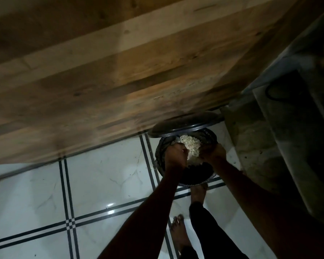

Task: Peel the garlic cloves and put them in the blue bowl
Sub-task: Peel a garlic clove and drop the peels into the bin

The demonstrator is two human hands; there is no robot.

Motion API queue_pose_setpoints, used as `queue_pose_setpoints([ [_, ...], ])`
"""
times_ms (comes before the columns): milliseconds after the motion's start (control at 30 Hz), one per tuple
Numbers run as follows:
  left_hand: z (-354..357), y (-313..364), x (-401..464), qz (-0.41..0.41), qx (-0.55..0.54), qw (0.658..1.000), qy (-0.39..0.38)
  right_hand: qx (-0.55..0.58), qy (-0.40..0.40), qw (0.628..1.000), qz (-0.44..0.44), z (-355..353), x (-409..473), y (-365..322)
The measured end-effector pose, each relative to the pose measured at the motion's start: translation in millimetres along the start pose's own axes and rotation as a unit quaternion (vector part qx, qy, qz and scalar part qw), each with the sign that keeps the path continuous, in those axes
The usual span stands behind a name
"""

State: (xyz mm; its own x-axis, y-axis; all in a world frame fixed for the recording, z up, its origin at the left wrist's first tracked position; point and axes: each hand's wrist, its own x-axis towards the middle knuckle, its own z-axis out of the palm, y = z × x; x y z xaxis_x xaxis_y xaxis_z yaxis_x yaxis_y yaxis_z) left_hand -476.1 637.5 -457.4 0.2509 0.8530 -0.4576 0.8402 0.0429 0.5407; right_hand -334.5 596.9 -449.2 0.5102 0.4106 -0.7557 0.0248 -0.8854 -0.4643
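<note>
Both the left hand (176, 156) and right hand (212, 153) reach into a lidded pedal bin (183, 161), apparently dropping pale garlic skins (191, 145) there; their grip is unclear, and no blue bowl shows.

Both forearms bare, no sleeves in view, no watch or rings that show. Left grip (176, 155) and right grip (212, 153) bare too, dim light, finger detail hard to read. Legs in dark, close-fitting trousers (209, 228) ending at the ankle. Feet bare: one foot (198, 193) ahead, other foot (179, 232) nearer the camera, toes visible
</note>
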Motion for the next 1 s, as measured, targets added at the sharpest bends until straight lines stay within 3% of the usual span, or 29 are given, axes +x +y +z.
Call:
queue_pose_setpoints([
  [133, -23, 24, -17, -0.038, -0.116, 0.992, -0.023, 0.123, -0.087, 0.987, 0.050, -19, -21, -18],
  [233, -60, 49, -48, -0.074, -0.304, 0.948, -0.056, 0.174, -0.127, 0.974, 0.064, -46, -61, -35],
  [333, -95, 71, -85, -0.050, -0.349, 0.933, -0.070, 0.235, -0.148, 0.957, 0.083, -84, -113, -46],
  [500, -156, 135, -166, -0.029, -0.385, 0.919, -0.085, 0.286, -0.145, 0.947, 0.016, -166, -230, -46],
  [733, -197, 248, -306, 0.056, -0.392, 0.903, -0.167, 0.343, -0.023, 0.935, -0.084, -279, -380, 6],
  [1000, -141, 368, -441, 0.167, -0.348, 0.860, -0.332, 0.442, 0.130, 0.876, -0.146, -412, -506, 112],
])
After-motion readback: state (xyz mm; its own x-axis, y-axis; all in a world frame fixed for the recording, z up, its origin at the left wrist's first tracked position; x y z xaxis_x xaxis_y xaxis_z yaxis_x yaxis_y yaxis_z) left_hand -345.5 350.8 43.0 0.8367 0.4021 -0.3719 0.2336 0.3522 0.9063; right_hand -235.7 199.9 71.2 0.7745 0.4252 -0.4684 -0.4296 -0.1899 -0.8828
